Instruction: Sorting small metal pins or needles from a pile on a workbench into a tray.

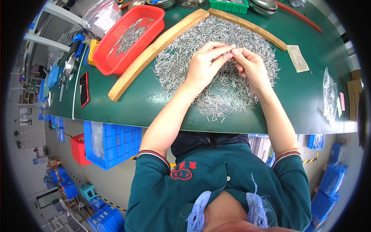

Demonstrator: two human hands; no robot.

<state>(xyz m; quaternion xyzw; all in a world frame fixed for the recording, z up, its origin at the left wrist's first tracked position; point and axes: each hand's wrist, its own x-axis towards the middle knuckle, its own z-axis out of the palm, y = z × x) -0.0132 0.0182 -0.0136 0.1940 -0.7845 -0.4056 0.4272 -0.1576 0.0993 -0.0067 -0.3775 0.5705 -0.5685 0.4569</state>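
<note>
A broad heap of small silvery metal pins point(181, 58) covers the middle of the green table point(154, 112). Above it my two hands meet at the fingertips. My left hand point(206, 63) pinches with thumb and fingers, and a small metal pin point(228, 52) shows in part between the tips. My right hand point(251, 69) is closed too, its thumb and forefinger at the same spot; its other fingers curl under. The fingers cover most of what is held, so whether there is more than one pin I cannot tell.
Wooden bars point(154, 49) border the heap at left and back. Left of them stands a red basket point(103, 54) with more pins, near a phone point(84, 89). A paper slip point(296, 58) and a plastic bag point(329, 94) lie at right. Blue crates point(116, 143) stand below the table edge.
</note>
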